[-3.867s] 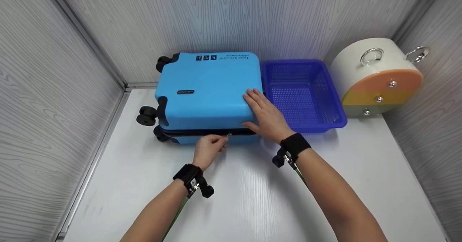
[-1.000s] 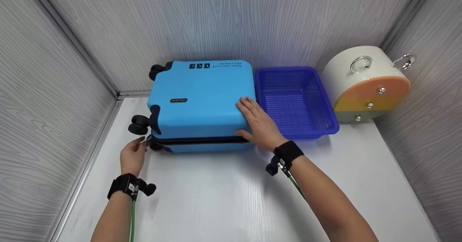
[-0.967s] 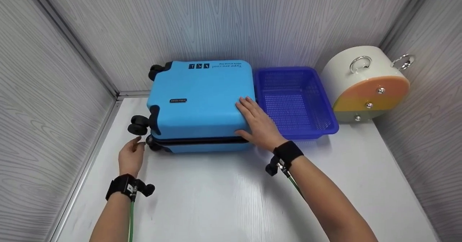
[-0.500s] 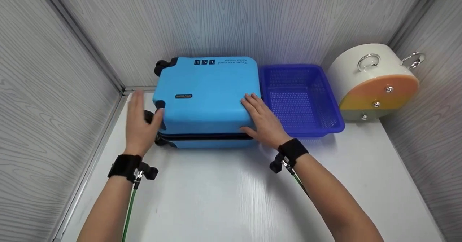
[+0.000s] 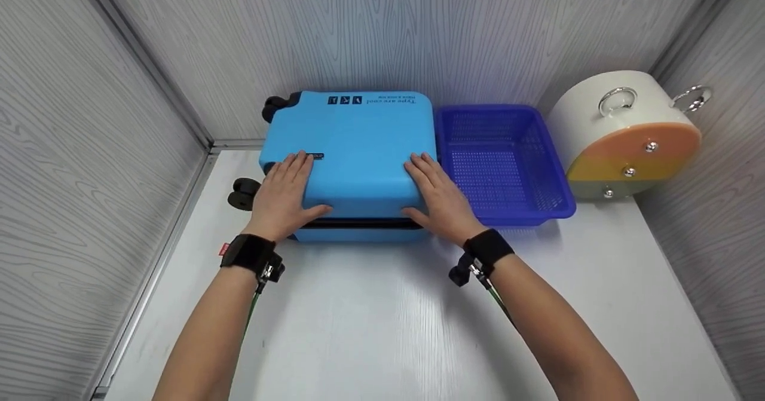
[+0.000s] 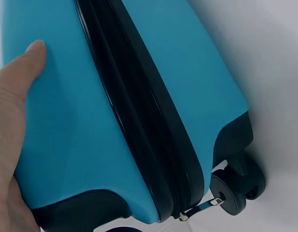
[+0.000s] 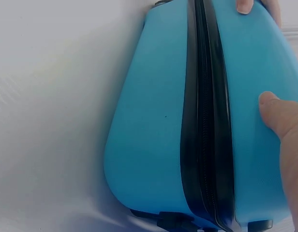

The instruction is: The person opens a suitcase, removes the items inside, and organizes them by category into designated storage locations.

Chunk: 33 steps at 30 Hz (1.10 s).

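A light-blue suitcase (image 5: 358, 132) lies flat on the table, black wheels at its left end. My left hand (image 5: 281, 201) rests on its front left corner, fingers straight over the top and thumb down the front side. At the front right corner my right hand (image 5: 443, 201) lies likewise, palm down with fingers extended. In the left wrist view, the zipper pull (image 6: 202, 208) sits at the wheel end of the black zipper (image 6: 139, 101). Along the front side, the right wrist view shows the zipper's teeth (image 7: 204, 121) closed. The left hand partly covers the suitcase's black nameplate.
Right against the suitcase stands a dark-blue plastic basket (image 5: 565, 201). Beyond it is a rounded white box (image 5: 580, 108) with orange, yellow and green front bands and ring handles. Grey wood-grain panels (image 5: 382, 24) enclose the white table (image 5: 370, 329) at the back and sides.
My left hand drew the zipper pull leftward along the front to the wheel end, let it go, then rose and settled on the suitcase top. The right hand has stayed on its corner.
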Available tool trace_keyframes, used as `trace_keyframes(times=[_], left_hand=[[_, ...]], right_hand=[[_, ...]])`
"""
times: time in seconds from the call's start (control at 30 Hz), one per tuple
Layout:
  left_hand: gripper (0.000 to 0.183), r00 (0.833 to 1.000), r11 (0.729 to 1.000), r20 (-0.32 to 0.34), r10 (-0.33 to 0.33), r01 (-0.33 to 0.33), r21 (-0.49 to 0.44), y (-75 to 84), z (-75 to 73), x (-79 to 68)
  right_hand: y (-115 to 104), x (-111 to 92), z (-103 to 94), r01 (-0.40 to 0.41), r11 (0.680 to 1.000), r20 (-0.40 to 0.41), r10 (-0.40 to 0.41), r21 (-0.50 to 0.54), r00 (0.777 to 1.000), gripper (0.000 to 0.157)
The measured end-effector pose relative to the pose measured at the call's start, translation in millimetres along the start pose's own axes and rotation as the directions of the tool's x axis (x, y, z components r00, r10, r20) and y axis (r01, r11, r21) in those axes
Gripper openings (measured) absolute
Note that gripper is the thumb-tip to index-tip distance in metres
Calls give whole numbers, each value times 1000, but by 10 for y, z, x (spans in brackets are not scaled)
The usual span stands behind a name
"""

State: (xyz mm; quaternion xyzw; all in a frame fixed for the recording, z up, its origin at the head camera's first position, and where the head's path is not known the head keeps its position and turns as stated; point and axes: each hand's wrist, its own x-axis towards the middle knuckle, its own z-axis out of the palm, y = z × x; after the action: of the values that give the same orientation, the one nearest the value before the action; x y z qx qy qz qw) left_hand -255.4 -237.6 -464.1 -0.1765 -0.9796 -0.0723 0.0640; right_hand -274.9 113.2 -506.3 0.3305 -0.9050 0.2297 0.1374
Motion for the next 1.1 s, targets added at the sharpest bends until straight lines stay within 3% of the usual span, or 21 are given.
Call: trace_keyframes(times=[0.27,0.5,0.8,1.1], left_hand=[[107,1000,1000,-7,14,-14,15,8,-29,-21],[106,1000,999,-3,-13,13,37,73,-41,-118],[105,997,991,-6,-71,71,113,222,-46,-247],[106,991,979,-44,-129,134,153,430,-23,-223]], right_hand=[[-78,-22,-21,-4,1000,-14,4,-8,1000,93],[-76,-38,-25,19,1000,13,-19,-17,1000,93],[-1,-24,-72,75,997,68,-74,-22,995,95],[117,45,-150,98,991,71,-92,-96,993,91]])
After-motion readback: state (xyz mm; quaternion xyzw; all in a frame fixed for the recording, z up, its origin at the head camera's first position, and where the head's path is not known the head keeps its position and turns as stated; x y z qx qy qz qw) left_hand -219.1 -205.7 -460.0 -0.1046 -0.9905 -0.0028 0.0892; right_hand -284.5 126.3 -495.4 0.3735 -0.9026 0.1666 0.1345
